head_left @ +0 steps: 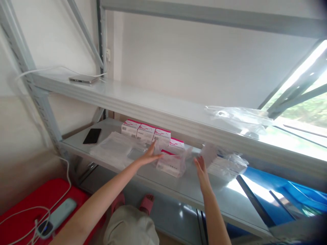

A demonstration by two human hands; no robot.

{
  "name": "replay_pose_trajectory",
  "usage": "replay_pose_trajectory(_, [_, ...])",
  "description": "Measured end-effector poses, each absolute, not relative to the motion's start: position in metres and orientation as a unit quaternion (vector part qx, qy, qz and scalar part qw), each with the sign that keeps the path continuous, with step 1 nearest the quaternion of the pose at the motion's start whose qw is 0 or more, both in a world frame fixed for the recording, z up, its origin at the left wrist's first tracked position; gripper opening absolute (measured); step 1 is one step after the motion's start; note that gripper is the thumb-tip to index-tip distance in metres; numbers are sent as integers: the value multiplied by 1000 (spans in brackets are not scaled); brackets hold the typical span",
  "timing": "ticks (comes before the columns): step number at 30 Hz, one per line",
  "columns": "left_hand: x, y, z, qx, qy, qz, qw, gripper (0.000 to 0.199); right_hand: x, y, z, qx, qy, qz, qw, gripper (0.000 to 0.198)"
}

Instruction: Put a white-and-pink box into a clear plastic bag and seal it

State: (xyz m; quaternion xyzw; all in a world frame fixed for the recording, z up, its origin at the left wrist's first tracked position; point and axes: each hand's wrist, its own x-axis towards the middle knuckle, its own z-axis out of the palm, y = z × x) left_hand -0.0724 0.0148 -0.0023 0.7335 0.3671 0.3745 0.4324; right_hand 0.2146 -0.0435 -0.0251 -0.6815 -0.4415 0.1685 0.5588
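**Both hands at the bagged box, lower shelf**

Upper shelf (143, 102) hangs low over the lower shelf (194, 190), so headroom is tight (front edge free). Left hand (150, 156) lies flat, fingers spread, on the left end of the plastic-wrapped pink-and-white box (170, 164). Right hand (201, 167) is open just right of it; contact unclear. Row of boxes (146, 132) behind, smartphone (92, 136) far left, loose bags (224, 165) right.

White boxes (146, 132) with pink tops, a black phone (92, 136), grey shelf (76, 144), red stool (28, 211), pink slippers (146, 203).
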Motion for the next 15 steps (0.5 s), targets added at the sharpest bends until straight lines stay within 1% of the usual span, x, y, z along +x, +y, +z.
replay_pose_trajectory(1, [-69, 21, 6, 731, 361, 379, 439, 87, 210, -34, -16, -705, -456, 156, 520, 92])
replay_pose_trajectory(3, [-57, 35, 21, 720, 365, 389, 445, 71, 196, -13, -1, -728, -457, 141, 490, 89])
replay_pose_trajectory(4, [-50, 42, 27, 714, 372, 393, 444, 64, 189, -3, 5, -749, -463, 138, 454, 82])
replay_pose_trajectory(5, [-44, 48, 33, 713, 379, 395, 439, 57, 184, 5, 9, -746, -467, 147, 451, 71])
replay_pose_trajectory(7, [-36, 58, 42, 722, 387, 391, 420, 42, 176, 17, 14, -719, -473, 164, 481, 54])
replay_pose_trajectory(8, [-35, 61, 46, 730, 386, 389, 408, 34, 174, 20, 16, -695, -474, 173, 511, 51])
replay_pose_trajectory(10, [-37, 63, 53, 739, 374, 403, 390, 23, 172, 21, 18, -646, -473, 193, 567, 53])
replay_pose_trajectory(13, [-41, 59, 62, 728, 331, 442, 406, 21, 170, 17, 22, -575, -473, 231, 626, 51])
replay_pose_trajectory(15, [-40, 54, 68, 735, 301, 425, 434, 21, 169, 14, 26, -528, -477, 258, 653, 48])
